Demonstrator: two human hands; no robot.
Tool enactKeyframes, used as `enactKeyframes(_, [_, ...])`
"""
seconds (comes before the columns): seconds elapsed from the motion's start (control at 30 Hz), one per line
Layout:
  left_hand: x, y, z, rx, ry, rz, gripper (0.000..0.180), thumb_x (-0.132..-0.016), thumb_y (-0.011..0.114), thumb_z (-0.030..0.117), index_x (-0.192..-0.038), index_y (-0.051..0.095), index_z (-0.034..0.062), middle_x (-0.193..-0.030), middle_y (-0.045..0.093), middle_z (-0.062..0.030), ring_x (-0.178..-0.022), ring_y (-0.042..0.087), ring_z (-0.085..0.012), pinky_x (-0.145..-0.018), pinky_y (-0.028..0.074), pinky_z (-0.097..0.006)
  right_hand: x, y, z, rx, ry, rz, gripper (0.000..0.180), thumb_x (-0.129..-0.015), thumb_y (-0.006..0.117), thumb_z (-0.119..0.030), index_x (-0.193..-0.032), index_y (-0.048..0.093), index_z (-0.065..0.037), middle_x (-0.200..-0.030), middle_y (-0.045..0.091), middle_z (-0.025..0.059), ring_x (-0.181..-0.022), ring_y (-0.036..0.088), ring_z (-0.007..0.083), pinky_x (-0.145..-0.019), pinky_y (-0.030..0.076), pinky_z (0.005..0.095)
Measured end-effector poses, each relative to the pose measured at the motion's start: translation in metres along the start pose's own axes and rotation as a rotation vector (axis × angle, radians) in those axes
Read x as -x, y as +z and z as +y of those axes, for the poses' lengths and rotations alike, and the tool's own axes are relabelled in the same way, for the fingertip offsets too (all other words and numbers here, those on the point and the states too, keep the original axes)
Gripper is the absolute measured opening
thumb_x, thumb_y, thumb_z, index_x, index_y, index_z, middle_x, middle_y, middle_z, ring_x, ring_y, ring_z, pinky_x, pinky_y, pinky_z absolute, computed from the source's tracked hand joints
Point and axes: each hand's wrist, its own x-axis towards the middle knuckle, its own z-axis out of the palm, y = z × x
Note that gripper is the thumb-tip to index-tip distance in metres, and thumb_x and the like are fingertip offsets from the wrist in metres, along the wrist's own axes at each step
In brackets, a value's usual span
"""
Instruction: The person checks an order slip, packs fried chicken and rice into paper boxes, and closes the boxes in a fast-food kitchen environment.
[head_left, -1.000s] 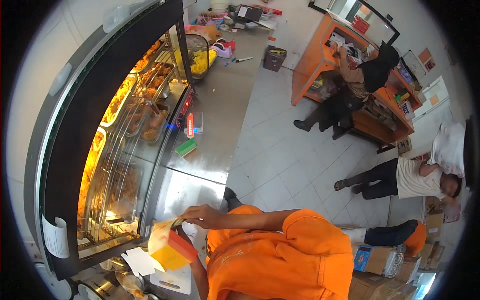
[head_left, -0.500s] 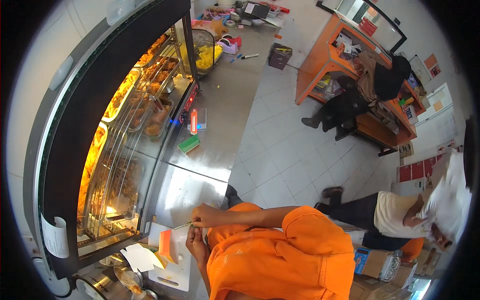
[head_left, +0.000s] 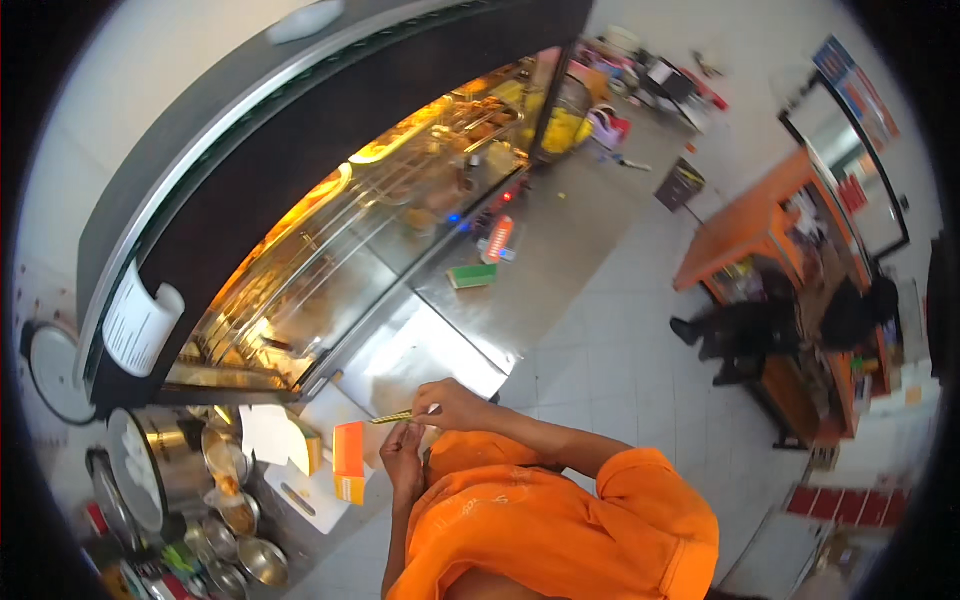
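My right hand (head_left: pixel 447 406) is closed in a pinch on a slim yellow-and-black striped stick (head_left: pixel 391 417), pencil-like in shape, whose far end points left. A small white bit shows at its fingers. Just below, my left hand (head_left: pixel 402 459) has its fingers pinched close to the stick; what they grip, if anything, is too small to make out. Left of the hands stand an orange-and-yellow carton (head_left: pixel 348 462) and an open white-and-yellow carton (head_left: pixel 280 437), by a white cutting board (head_left: pixel 312 502).
A lit glass food warmer (head_left: pixel 340 290) with trays of fried food runs along the left. On the steel counter (head_left: pixel 570 250) lie a green carton (head_left: pixel 472 276) and a small red-lit device (head_left: pixel 498 240). Metal bowls (head_left: pixel 262 560) crowd the lower left. A person in black (head_left: pixel 760 320) sits by orange shelving (head_left: pixel 740 235).
The view has turned, so the warmer and counter lean right and more bowls show at lower left. The striped stick now shows more plainly. The person in the light top has mostly left view.
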Motion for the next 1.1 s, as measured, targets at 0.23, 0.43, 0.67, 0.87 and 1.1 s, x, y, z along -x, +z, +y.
enactKeyframes(0.23, [-0.009, -0.003, -0.008, 0.167, 0.079, 0.09, 0.017, -0.1, 0.061, 0.008, -0.111, 0.068, -0.0038, -0.104, 0.069, -0.005, -0.095, 0.063, -0.0113, -0.084, 0.052, -0.026, -0.007, 0.011, 0.015, 0.052, -0.047, -0.114, 0.026, -0.084, 0.068, 0.001, -0.11, 0.072, -0.003, -0.119, 0.064, 0.0139, -0.107, 0.066, 0.0302, -0.089, 0.057, 0.0361])
enactKeyframes(0.43, [-0.016, -0.004, 0.013, 0.451, 0.058, 0.3, 0.03, -0.1, 0.064, 0.023, -0.12, 0.063, 0.0019, -0.112, 0.067, -0.0056, -0.106, 0.063, -0.0175, -0.082, 0.053, -0.028, -0.01, 0.029, -0.011, 0.864, -0.386, -0.203, 0.061, -0.082, 0.067, -0.001, -0.141, 0.057, -0.015, -0.153, 0.039, 0.022, -0.14, 0.04, 0.042, -0.114, 0.038, 0.0473])
enactKeyframes(0.67, [-0.007, -0.027, 0.048, 0.548, -0.199, 0.194, 0.039, -0.102, 0.06, 0.038, -0.113, 0.068, 0.0021, -0.092, 0.074, -0.007, -0.07, 0.069, -0.0175, -0.055, 0.048, -0.024, -0.05, 0.002, -0.004, 0.315, -0.251, -0.145, 0.035, -0.089, 0.066, -0.016, -0.124, 0.068, -0.012, -0.125, 0.067, 0.0135, -0.116, 0.065, 0.0317, -0.096, 0.052, 0.0393])
enactKeyframes(0.87, [0.009, -0.035, 0.111, -0.583, 0.638, 0.286, 0.035, -0.106, 0.054, 0.034, -0.107, 0.066, 0.0009, -0.084, 0.07, -0.0059, -0.073, 0.064, -0.01, -0.06, 0.046, -0.022, -0.085, -0.018, -0.057, 0.15, -0.352, -0.281, 0.03, -0.085, 0.072, -0.018, -0.114, 0.072, -0.01, -0.103, 0.073, 0.0101, -0.089, 0.07, 0.0262, -0.079, 0.055, 0.0353])
enactKeyframes(1.1, [-0.026, -0.019, 0.099, -0.286, 0.755, 0.569, 0.027, -0.105, 0.057, 0.024, -0.089, 0.06, 0.0027, -0.07, 0.053, 0.0021, -0.065, 0.045, -0.005, -0.056, 0.038, -0.026, -0.076, 0.009, -0.057, -0.51, 0.055, -0.163, 0.018, -0.101, 0.063, -0.023, -0.104, 0.067, -0.005, -0.091, 0.065, 0.0, -0.083, 0.06, 0.0087, -0.076, 0.049, 0.026])
